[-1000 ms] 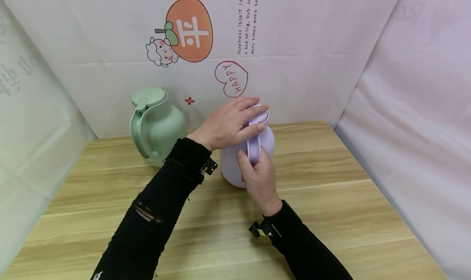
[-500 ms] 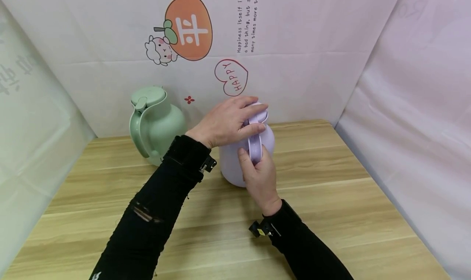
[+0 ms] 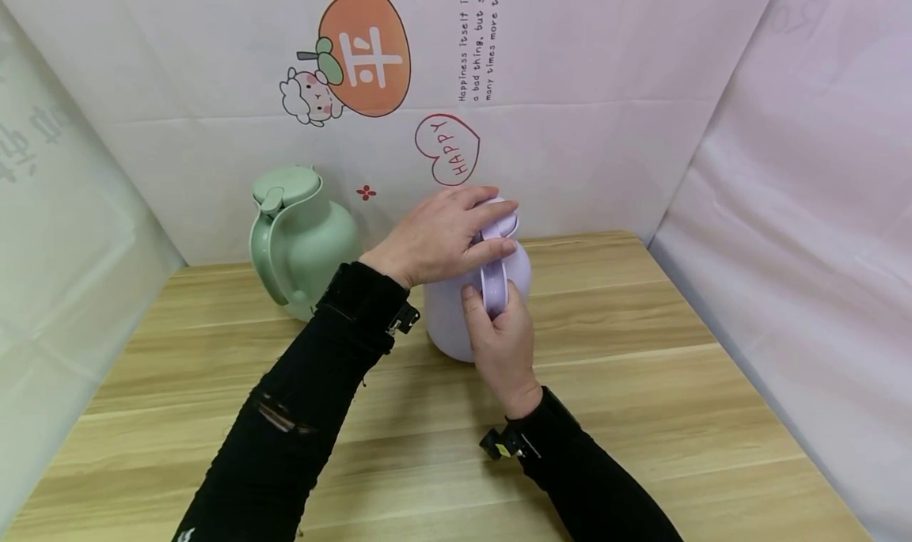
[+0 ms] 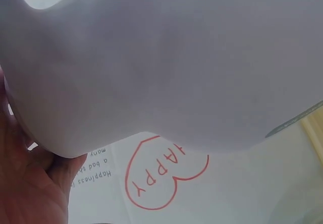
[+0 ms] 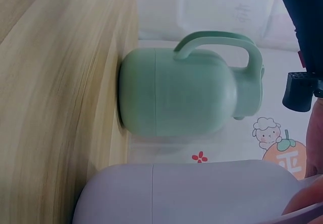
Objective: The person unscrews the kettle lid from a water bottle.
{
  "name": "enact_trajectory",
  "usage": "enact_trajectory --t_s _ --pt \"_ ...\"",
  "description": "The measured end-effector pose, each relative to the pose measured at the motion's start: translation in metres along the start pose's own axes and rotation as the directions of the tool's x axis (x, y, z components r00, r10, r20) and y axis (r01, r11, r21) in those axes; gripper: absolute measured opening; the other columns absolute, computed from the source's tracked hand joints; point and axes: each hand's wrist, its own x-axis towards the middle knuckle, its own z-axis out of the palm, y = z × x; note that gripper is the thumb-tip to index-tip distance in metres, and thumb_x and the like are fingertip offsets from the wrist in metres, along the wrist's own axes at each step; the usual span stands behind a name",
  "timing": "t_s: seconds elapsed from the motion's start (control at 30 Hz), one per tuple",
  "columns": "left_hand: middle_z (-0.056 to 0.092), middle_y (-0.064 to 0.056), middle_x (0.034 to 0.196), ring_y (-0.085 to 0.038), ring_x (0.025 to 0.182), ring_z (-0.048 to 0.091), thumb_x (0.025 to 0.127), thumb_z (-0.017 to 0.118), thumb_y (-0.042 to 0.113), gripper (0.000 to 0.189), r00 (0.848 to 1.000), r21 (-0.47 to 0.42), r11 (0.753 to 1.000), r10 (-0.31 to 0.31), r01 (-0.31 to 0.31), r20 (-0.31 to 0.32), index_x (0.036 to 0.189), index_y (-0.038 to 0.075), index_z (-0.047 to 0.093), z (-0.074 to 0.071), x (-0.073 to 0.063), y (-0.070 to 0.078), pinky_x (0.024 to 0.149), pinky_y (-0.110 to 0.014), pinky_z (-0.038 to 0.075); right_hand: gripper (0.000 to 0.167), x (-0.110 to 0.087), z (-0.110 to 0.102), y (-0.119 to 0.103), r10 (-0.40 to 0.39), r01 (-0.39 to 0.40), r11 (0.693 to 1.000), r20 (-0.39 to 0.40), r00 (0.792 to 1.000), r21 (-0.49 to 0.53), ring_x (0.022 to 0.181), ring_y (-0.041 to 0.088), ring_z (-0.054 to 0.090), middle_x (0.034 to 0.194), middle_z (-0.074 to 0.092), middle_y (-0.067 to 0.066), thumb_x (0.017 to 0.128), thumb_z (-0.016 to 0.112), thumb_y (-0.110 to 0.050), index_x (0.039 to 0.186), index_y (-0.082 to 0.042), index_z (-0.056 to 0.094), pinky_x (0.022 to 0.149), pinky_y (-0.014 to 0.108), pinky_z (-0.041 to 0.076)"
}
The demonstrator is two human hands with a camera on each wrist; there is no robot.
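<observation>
A lilac thermos jug [image 3: 449, 324] stands upright on the wooden table, its handle turned towards me. My right hand [image 3: 502, 348] grips that handle low down, the thumb along its left side. Over the jug's lid [image 3: 507, 225] lies my left hand [image 3: 442, 237], fingers reaching across the top and thumb extended by the upper handle. Its palm hides part of the lid and neck. The left wrist view is largely filled by the pale jug body [image 4: 166, 67], with part of a hand [image 4: 35, 188] at lower left. A lilac jug side [image 5: 202, 193] crosses the bottom of the right wrist view.
A green thermos jug [image 3: 317, 237] stands left of the lilac one, partly behind my left sleeve [image 3: 285, 399]. White printed cloth [image 3: 584, 130] rises behind and at both sides of the wooden table [image 3: 641, 415].
Both hands keep their places on the lilac jug. The head view shifts only very slightly; neither jug visibly moves.
</observation>
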Motion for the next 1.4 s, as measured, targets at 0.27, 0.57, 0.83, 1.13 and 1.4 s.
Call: enact_trajectory --t_s 0.27,0.57,0.83,1.13,1.4 --pt "0.051 -0.012 0.157 -0.029 0.147 0.046 0.105 0.049 0.059 0.062 1.000 0.006 1.000 -0.018 0.018 0.009 0.154 0.022 0.053 -0.002 -0.001 0.004 0.124 -0.045 0.032 0.024 -0.001 0.001 -0.001 -0.001 0.001 1.000 -0.007 1.000 -0.002 0.073 0.017 0.057 0.083 0.059 0.008 0.104 0.063 -0.022 0.107 0.001 0.060 0.060 0.029 0.046" --pt "0.049 -0.011 0.158 -0.029 0.149 0.042 0.104 0.047 0.061 0.063 0.996 0.009 0.997 -0.080 0.079 0.033 0.155 0.023 0.052 -0.002 -0.001 0.010 0.124 -0.045 0.031 0.024 -0.001 0.002 0.000 0.025 -0.025 1.000 -0.027 0.999 -0.011 0.073 0.017 0.059 0.082 0.060 0.008 0.103 0.064 -0.023 0.105 0.001 0.061 0.060 0.029 0.046" --pt "0.048 -0.011 0.159 -0.031 0.148 0.043 0.103 0.047 0.065 0.066 0.985 0.018 0.986 -0.164 0.164 0.059 0.155 0.025 0.051 -0.005 0.002 0.019 0.122 -0.047 0.034 0.023 -0.001 0.003 0.000 0.021 -0.021 1.000 -0.030 0.999 -0.002 0.068 0.017 0.054 0.077 0.054 0.005 0.103 0.065 -0.023 0.103 -0.001 0.060 0.057 0.028 0.043" --pt "0.052 -0.009 0.154 -0.032 0.142 0.047 0.101 0.048 0.068 0.068 0.965 0.048 0.967 -0.254 0.251 0.058 0.154 0.025 0.052 -0.006 0.006 0.031 0.119 -0.046 0.036 0.024 0.000 0.002 -0.001 0.017 -0.018 1.000 -0.037 0.999 -0.015 0.071 0.017 0.056 0.081 0.059 0.007 0.103 0.066 -0.024 0.104 -0.001 0.061 0.060 0.027 0.045" --pt "0.059 -0.009 0.145 -0.029 0.135 0.053 0.102 0.045 0.070 0.068 0.949 0.128 0.944 -0.311 0.304 0.045 0.150 0.023 0.055 -0.007 0.010 0.042 0.113 -0.044 0.040 0.023 -0.001 0.002 -0.001 0.026 -0.026 0.999 -0.042 0.999 -0.020 0.077 0.015 0.060 0.088 0.066 0.008 0.102 0.066 -0.025 0.105 -0.002 0.064 0.066 0.026 0.048"
